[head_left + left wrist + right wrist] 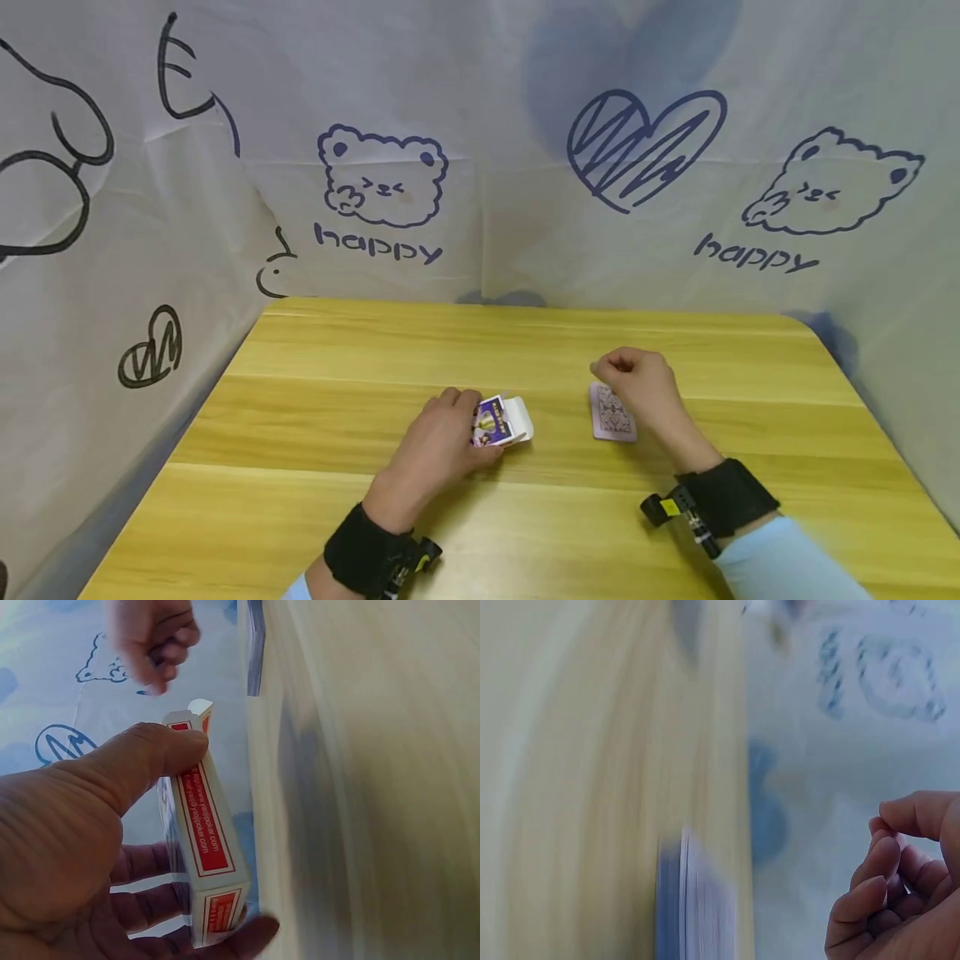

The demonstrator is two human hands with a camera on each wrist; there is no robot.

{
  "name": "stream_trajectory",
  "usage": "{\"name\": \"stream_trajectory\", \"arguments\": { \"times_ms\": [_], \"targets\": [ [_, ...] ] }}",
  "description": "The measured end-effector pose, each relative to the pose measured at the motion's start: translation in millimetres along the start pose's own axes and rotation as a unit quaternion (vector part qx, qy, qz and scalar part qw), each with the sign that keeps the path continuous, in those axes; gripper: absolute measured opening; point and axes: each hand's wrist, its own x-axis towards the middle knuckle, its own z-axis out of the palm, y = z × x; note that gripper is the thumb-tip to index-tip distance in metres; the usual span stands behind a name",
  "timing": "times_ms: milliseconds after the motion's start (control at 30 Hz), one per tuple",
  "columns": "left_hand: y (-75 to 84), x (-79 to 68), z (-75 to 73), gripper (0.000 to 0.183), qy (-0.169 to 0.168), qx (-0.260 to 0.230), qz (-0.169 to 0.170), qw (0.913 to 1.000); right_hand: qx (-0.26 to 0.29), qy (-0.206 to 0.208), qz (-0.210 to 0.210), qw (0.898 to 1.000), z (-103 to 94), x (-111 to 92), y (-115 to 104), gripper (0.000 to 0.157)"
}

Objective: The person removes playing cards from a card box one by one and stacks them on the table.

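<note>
A playing card box [492, 423], white with a purple picture on its face and red printed panels on its sides, is in my left hand [435, 450]. In the left wrist view the thumb presses one narrow side of the card box [206, 817], with the fingers around the other. Its end flap [521, 418] stands open, towards the right. A squared deck of playing cards [611, 414] with a patterned back upward lies on the table. Just above the deck is my right hand [645, 387], its fingers curled and the thumb meeting the index finger, with nothing seen between them.
The wooden table [337, 350] has rounded far corners. White cloth [510, 225] with drawn bears and hearts hangs behind it and along both sides. Each wrist wears a black band [727, 496] with a small camera.
</note>
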Motion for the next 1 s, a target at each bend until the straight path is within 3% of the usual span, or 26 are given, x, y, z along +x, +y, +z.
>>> {"name": "stream_trajectory", "arguments": {
  "times_ms": [167,367,667,1000],
  "targets": [
    [-1.2,0.9,3.2,0.074,-0.003,-0.014,0.002,0.9999,0.07,-0.033,-0.004,0.997,37.7,-22.4,-25.1,0.022],
    [-2.5,-0.2,3.7,0.073,0.005,-0.015,0.015,0.9998,0.086,-0.052,-0.004,0.995,70.5,-31.5,-32.0,0.015],
    [0.2,1.7,3.7,0.071,0.018,-0.031,0.037,0.9987,0.116,-0.086,0.037,0.989,76.1,-32.9,-27.9,0.018],
    [3.7,2.2,4.8,0.07,0.018,-0.026,0.047,0.9984,0.126,-0.11,0.049,0.985,76.1,-31.1,-25.3,0.016]
  ]
}}
